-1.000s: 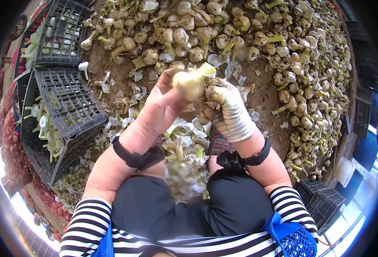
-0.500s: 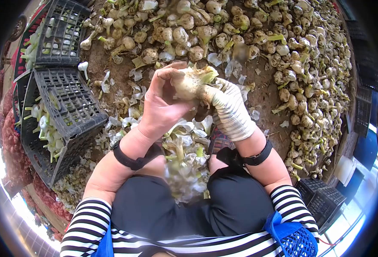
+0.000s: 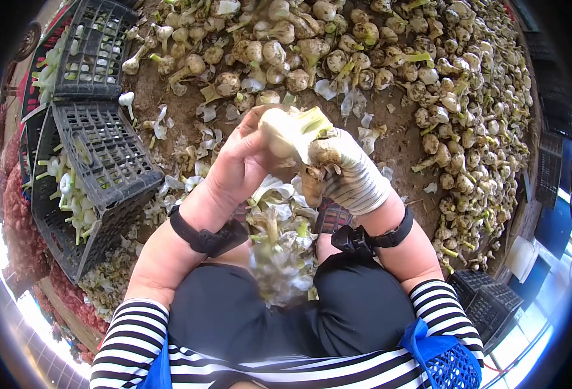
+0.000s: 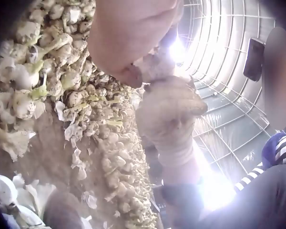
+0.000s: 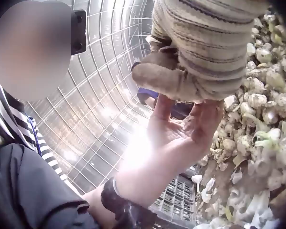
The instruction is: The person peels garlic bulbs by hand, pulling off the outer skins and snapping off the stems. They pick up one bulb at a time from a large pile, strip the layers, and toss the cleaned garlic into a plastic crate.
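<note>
Brown floor; black crates hold white garlic.

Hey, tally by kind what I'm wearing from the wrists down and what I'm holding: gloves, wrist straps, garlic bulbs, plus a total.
Striped glove: 1
Black wrist straps: 2
Held garlic bulb: 1
Total: 4

There, above the littered floor, the person's left hand grips a pale garlic bulb (stubby greenish stem and all), the gloved right hand touching it.
</note>
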Available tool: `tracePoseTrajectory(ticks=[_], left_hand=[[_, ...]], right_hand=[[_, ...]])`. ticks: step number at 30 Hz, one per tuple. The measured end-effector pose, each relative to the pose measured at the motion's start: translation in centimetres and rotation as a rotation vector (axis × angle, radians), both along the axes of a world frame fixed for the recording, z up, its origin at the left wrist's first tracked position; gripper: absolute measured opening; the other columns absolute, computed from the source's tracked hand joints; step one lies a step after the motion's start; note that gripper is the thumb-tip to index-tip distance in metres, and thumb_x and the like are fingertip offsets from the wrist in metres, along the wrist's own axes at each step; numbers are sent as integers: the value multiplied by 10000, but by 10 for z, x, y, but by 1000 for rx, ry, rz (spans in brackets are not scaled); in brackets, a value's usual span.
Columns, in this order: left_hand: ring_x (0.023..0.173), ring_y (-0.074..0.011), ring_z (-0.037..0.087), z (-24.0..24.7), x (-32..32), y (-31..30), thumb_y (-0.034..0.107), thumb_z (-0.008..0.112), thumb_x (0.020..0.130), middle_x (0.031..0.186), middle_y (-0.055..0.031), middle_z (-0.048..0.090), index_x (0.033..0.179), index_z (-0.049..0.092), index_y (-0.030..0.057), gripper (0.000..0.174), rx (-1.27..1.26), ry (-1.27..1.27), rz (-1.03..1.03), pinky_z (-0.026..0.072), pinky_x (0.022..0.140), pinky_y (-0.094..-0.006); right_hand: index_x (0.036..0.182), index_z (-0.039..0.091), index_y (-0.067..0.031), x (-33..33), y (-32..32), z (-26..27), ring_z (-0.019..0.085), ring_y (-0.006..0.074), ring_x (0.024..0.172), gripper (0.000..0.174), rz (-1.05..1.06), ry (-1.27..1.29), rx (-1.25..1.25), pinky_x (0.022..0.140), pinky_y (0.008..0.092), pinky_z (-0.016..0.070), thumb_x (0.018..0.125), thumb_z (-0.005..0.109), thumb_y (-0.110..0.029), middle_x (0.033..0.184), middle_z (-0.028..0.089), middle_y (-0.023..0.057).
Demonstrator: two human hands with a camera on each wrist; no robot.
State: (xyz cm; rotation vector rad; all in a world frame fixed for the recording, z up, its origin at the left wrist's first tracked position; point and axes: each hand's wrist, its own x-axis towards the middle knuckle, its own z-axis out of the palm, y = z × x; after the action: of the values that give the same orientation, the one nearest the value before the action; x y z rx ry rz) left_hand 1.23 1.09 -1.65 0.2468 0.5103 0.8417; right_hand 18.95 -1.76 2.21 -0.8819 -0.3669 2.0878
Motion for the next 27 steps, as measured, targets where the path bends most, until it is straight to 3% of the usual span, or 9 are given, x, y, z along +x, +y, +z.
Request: tracePoseTrajectory(ticks=[4, 9, 10, 15, 17, 18, 21, 24, 27], left_hand=[[988, -243, 563, 3, 3, 1, 315, 523, 866, 1095, -129, 569, 1142, 487, 1, 419, -78, 103, -24, 425, 903, -390], [963, -246, 573, 0, 4, 4, 301, 531, 859, 1019, -117, 603, 1081, 535, -1, 375, -204, -2, -84, 430, 879, -376], [952, -250, 577, 0, 4, 5, 303, 532, 856, 999, -114, 611, 1063, 548, 0, 368, -207, -53, -98, 433, 869, -378], [982, -290, 569, -3, 4, 5, 350, 477, 849, 1039, -154, 594, 1072, 527, -47, 458, -278, -291, -198, 426, 897, -410], [976, -290, 569, -5, 4, 6, 347, 472, 845, 1032, -158, 596, 1070, 530, -51, 461, -204, -307, -265, 427, 893, -408], [976, -290, 569, -1, 5, 5, 347, 472, 845, 1032, -158, 596, 1070, 530, -51, 461, -206, -307, -264, 427, 893, -408], [909, -258, 588, 8, 8, 5, 280, 512, 848, 922, -106, 622, 964, 583, 6, 307, -223, -130, -180, 446, 852, -394], [936, -270, 580, 5, 8, 2, 285, 480, 854, 974, -113, 618, 988, 580, 14, 319, -279, -117, -107, 424, 888, -409], [998, -292, 558, 5, 5, 2, 320, 455, 850, 1063, -118, 599, 1069, 571, 43, 371, -287, -62, -17, 395, 923, -430]], right_hand=[[927, 612, -4, 6, 2, -10, 506, 55, 654, 279, 126, -68, 126, 590, 207, 419, 707, 609, -176, 780, 585, -6], [850, 625, -11, 15, 6, -11, 484, 41, 649, 251, 287, -137, 274, 590, 199, 400, 662, 630, -176, 739, 584, -19], [882, 619, -8, 19, 7, -8, 493, 43, 669, 287, 387, -123, 278, 614, 201, 410, 665, 644, -196, 764, 590, -16], [952, 590, -10, 13, 4, -1, 500, 45, 704, 356, 432, 16, 308, 657, 205, 426, 676, 666, -221, 816, 586, -14], [1070, 555, 11, 12, 2, -2, 506, 62, 682, 553, 467, -30, 265, 608, 197, 417, 598, 732, -214, 820, 586, 4], [1070, 555, 11, 12, 1, 0, 506, 62, 682, 553, 468, -29, 263, 608, 197, 417, 598, 732, -214, 820, 586, 4], [809, 584, -19, 15, 5, -8, 457, 39, 617, 199, 432, -113, 382, 567, 200, 382, 682, 621, -167, 706, 540, -31], [780, 596, -23, 17, 3, 3, 478, 47, 614, 178, 428, -144, 322, 563, 200, 389, 707, 618, -185, 667, 544, -14], [871, 608, -9, 11, 1, 8, 564, 97, 610, 233, 335, -168, 196, 570, 224, 455, 750, 622, -208, 713, 596, 35]])
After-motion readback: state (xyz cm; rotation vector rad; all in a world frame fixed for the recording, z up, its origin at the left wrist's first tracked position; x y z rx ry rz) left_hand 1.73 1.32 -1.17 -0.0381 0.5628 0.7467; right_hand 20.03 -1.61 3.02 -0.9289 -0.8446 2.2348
